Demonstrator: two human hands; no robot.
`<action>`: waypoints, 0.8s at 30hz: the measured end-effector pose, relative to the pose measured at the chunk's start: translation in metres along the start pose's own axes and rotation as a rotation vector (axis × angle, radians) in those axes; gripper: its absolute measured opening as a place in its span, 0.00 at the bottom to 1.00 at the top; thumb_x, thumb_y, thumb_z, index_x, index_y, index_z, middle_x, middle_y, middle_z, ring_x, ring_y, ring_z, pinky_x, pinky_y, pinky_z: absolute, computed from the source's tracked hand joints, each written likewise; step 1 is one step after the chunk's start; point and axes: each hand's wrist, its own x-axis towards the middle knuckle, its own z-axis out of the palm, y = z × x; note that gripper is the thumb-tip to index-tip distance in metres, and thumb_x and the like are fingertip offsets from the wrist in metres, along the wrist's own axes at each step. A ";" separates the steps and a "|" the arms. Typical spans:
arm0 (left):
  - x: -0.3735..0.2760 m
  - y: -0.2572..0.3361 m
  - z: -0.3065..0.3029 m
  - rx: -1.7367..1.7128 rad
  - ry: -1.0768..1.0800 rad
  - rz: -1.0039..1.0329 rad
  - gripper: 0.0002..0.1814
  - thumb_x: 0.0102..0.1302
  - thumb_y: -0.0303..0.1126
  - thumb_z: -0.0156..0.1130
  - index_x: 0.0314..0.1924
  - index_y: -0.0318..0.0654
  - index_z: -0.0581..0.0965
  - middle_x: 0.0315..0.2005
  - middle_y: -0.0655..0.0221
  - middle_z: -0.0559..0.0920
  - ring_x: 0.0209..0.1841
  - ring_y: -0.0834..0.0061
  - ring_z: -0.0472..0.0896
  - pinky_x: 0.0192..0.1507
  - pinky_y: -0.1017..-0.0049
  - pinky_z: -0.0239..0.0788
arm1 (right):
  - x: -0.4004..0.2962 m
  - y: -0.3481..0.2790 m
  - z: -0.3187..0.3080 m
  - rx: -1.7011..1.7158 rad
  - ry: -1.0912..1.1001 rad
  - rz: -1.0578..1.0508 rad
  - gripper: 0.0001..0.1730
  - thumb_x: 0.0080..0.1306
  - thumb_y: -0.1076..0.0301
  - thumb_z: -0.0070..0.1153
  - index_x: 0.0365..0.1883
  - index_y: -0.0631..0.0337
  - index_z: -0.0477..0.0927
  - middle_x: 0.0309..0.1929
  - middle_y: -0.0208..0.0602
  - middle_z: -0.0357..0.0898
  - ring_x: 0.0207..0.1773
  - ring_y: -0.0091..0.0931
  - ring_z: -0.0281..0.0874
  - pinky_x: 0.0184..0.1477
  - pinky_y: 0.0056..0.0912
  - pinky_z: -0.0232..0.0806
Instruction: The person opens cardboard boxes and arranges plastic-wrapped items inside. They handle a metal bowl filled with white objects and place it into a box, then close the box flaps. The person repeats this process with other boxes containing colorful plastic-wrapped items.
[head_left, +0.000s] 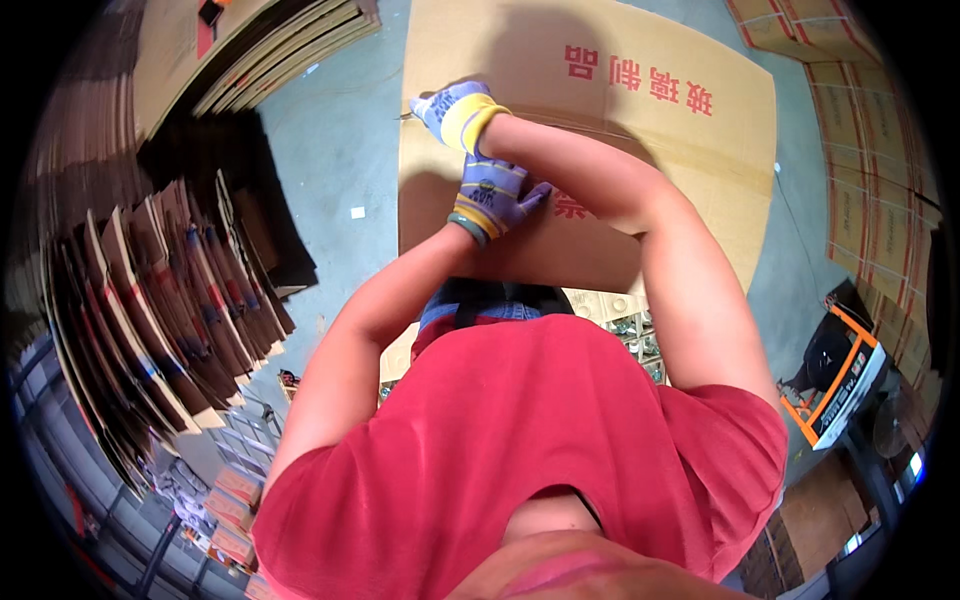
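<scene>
A large flattened-looking cardboard carton (697, 142) with red printed characters lies before me, a seam running across it. My left hand (491, 191), in a purple and yellow knit glove, rests on the cardboard with its thumb spread from the other fingers. My right hand (454, 116), gloved alike, reaches across to the carton's left edge at the seam, just beyond my left hand. Its fingers are bunched at that edge, where a small dark tip shows; whether it holds something cannot be told. Below the carton, divided cells with glass-like items (645, 345) show beside my body.
Folded cardboard sheets (157, 300) stand in a row at left, with more stacked sheets (292, 52) at upper left. Strapped cartons (870, 150) are piled at right. An orange and black piece of equipment (840, 375) stands at lower right. A small white scrap (358, 213) lies on the floor.
</scene>
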 end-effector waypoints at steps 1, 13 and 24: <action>0.003 0.013 -0.010 0.121 0.052 0.025 0.18 0.58 0.39 0.58 0.47 0.41 0.74 0.47 0.57 0.76 0.54 0.53 0.70 0.57 0.59 0.57 | -0.010 0.013 -0.002 -0.042 -0.025 -0.030 0.15 0.65 0.61 0.41 0.45 0.50 0.78 0.42 0.38 0.81 0.43 0.39 0.80 0.41 0.45 0.71; 0.004 0.019 -0.012 0.300 0.076 -0.009 0.25 0.57 0.37 0.58 0.56 0.44 0.70 0.58 0.60 0.68 0.62 0.55 0.63 0.65 0.47 0.40 | -0.316 0.353 -0.084 -0.576 -0.312 0.298 0.14 0.68 0.65 0.35 0.49 0.48 0.71 0.39 0.43 0.78 0.39 0.41 0.79 0.37 0.40 0.73; 0.004 0.023 0.000 0.393 -0.006 -0.029 0.26 0.56 0.38 0.55 0.56 0.41 0.70 0.62 0.56 0.65 0.65 0.53 0.58 0.67 0.47 0.34 | -0.363 0.384 -0.090 0.340 -0.026 1.182 0.37 0.56 0.32 0.49 0.52 0.53 0.77 0.40 0.41 0.81 0.47 0.36 0.78 0.50 0.36 0.66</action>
